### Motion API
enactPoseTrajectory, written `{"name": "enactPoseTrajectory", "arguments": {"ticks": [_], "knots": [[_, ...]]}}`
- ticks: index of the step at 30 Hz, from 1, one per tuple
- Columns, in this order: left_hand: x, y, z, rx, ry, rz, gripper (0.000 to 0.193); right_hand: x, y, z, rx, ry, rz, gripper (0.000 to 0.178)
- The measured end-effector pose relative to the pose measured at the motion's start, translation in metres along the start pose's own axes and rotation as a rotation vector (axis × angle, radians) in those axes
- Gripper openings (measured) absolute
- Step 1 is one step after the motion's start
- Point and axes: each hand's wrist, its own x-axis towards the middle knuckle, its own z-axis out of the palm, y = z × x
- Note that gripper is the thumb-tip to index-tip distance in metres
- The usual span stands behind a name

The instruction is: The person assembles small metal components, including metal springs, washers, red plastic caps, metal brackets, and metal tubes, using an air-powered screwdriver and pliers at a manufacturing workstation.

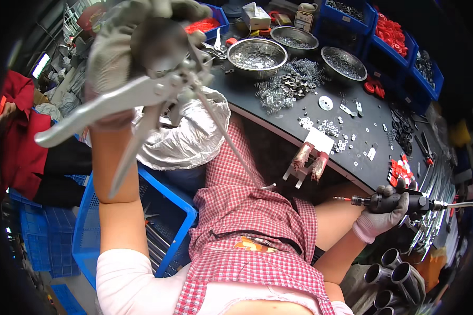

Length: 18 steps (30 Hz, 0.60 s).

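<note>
My left hand (109, 60), in a pale glove, is raised close to the camera and wrapped round a silver caulking gun (142, 94). The gun's round barrel end is blurred. Its two handles point down and left, and a long thin rod slants down toward my lap. My right hand (386, 207), also gloved, grips a black pneumatic screwdriver (418, 203) beside my right thigh. The screwdriver's bit points left, and a pale hose leaves its back end. Nearest to its bit, at the table edge, sits a metal holding jig (298, 176) with two brown wrapped jaws.
On the dark table (236, 89) stand metal bowls (257, 56) of small parts, beside loose springs (278, 94) and washers. Blue bins (394, 50) line the back. Metal rods (439, 184) lie at right, above metal tubes (404, 278). A blue crate (186, 223) stands at my left.
</note>
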Motion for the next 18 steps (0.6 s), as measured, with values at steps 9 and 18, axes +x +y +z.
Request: {"name": "enactPoseTrajectory", "arguments": {"ticks": [9,18], "knots": [[0.067,0.092,-0.109,0.276,0.054,0.334,0.013,0.019,0.012,0.01,0.0,0.044,-0.046,0.037],[0.209,-0.059,-0.227,0.364,0.798,0.724,0.019,0.031,0.028,0.009,-0.057,0.112,0.006,0.038]]}}
